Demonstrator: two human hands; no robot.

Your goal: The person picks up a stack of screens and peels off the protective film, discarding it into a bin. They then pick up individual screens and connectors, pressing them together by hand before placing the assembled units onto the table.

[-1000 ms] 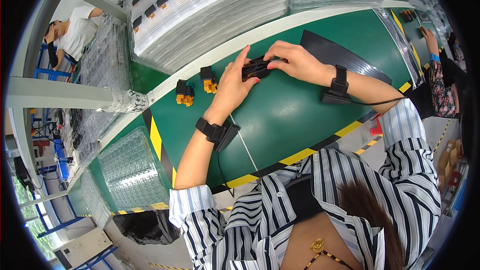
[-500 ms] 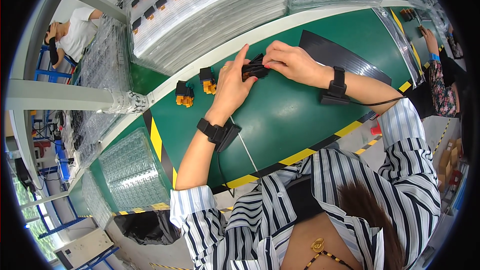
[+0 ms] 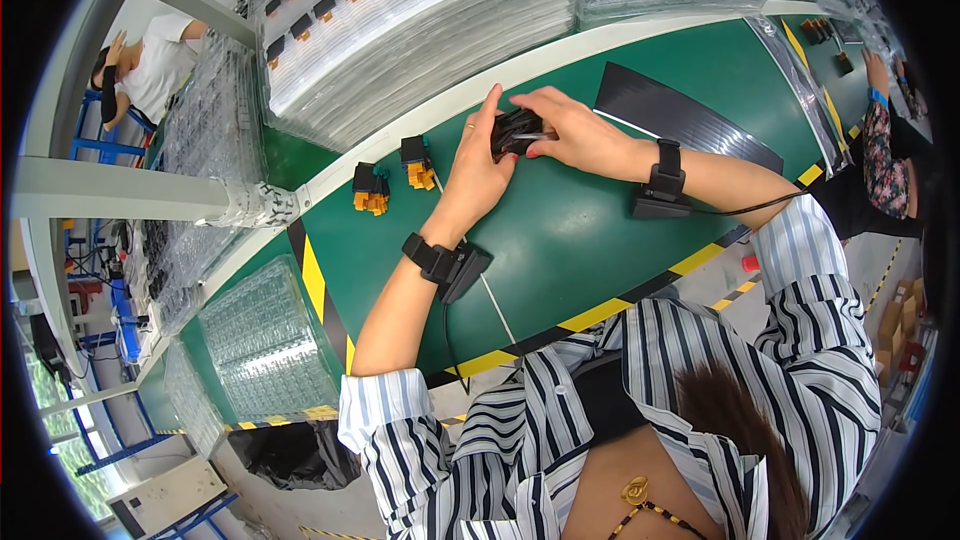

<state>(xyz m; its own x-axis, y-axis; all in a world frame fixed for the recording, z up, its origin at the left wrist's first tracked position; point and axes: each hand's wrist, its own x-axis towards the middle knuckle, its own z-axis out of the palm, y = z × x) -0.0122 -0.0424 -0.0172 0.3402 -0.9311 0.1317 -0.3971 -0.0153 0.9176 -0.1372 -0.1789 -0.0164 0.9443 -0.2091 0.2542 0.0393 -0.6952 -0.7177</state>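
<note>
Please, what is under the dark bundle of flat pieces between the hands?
Green tabletop shows around the dark bundle; what lies directly beneath is covered by it, the left hand and the right hand.

I see it all from the wearer's own head: one upright, very wide fisheye, tipped steeply down and facing forward across the bench. The striped shirt (image 3: pixel 655 360) lies nearest, filling the bottom edge directly under the lens. The left hand (image 3: pixel 475 175) and right hand (image 3: pixel 590 140) come above mid-view, about as far off as the arms stretch, with the stacked trays (image 3: pixel 420 40) beyond them. The green bench top (image 3: pixel 575 240) bows into an arc, and the sweep reaches a white-shirted person (image 3: pixel 168 55) far left and a floral sleeve (image 3: pixel 885 165) far right.
</note>
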